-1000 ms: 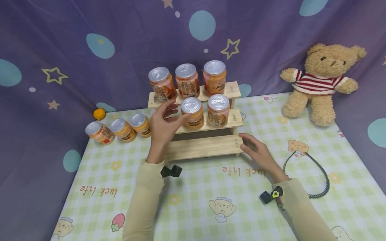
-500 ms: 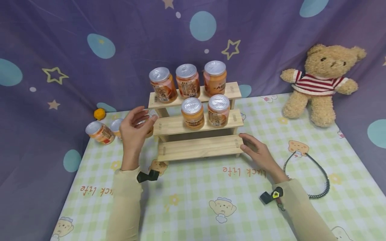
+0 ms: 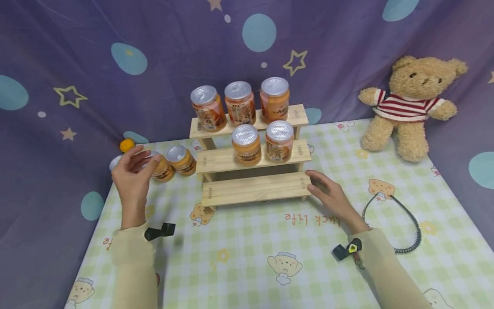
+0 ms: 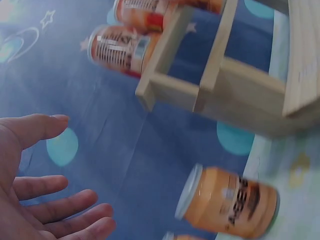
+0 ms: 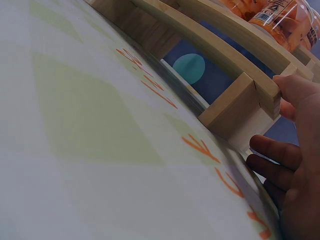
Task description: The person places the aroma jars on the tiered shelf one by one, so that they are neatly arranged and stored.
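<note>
My left hand [image 3: 133, 178] hovers with nothing in it over the row of jars on the left of the table, fingers spread in the left wrist view. Under it, a jar of orange fruit [image 3: 163, 171] is partly covered, and another jar [image 3: 114, 162] shows only its lid edge. A third jar [image 3: 181, 161] stands beside the three-tier wooden shelf [image 3: 254, 189]. My right hand [image 3: 331, 197] holds the right end of the shelf's lowest tier with thumb and index finger. Jars [image 3: 240, 103] line the top tier; two jars [image 3: 247, 146] stand on the middle tier.
A teddy bear [image 3: 411, 107] in a striped shirt sits at the back right. In front of it lies a dark coiled headband [image 3: 414, 231]. A small yellow ball [image 3: 127, 145] is at the back left. A purple curtain [image 3: 162, 98] hangs behind the checkered tablecloth [image 3: 247, 266].
My left hand has moved away from the middle-tier jar, leftward and toward the jars on the table. The right hand and the shelf have stayed in place.
</note>
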Motion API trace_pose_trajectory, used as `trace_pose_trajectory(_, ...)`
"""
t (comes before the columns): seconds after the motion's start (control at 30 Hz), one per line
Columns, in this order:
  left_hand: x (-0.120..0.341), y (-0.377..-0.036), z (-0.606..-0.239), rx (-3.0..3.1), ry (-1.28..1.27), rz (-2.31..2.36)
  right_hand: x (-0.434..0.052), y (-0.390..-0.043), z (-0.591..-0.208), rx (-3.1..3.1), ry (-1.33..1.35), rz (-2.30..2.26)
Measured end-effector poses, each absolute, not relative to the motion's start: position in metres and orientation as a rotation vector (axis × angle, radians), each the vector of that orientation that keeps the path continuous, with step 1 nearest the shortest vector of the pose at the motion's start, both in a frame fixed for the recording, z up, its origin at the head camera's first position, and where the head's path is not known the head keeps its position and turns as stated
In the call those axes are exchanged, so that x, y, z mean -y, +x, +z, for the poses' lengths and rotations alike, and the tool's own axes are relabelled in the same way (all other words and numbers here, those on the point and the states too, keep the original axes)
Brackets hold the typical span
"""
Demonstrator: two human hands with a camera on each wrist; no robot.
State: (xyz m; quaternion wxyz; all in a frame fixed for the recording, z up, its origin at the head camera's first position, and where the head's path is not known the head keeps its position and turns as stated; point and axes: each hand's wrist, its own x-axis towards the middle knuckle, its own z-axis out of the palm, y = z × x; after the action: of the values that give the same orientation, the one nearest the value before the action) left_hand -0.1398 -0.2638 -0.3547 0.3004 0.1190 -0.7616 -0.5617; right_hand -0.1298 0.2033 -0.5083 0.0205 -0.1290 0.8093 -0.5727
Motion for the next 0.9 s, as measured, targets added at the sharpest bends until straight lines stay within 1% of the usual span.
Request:
trace_pose_trajectory(0.4,0.311,-0.143,-0.363,1.985,0.488,-1.395,-0.203,-0.130,-0.507,-2.513,-0.388,-1.765)
trace_pose_trajectory(0.73,0.340,-0.148,-0.366,2.044,0.722,-1.261,-0.203,-0.130,-0.507,-2.514,-0.387,-1.757)
trace_pose_trajectory(0.9,0.353,-0.152,-0.369,2.041,0.758,-1.252,-0.204,-0.130,-0.509,-2.509,-0.378,-1.762)
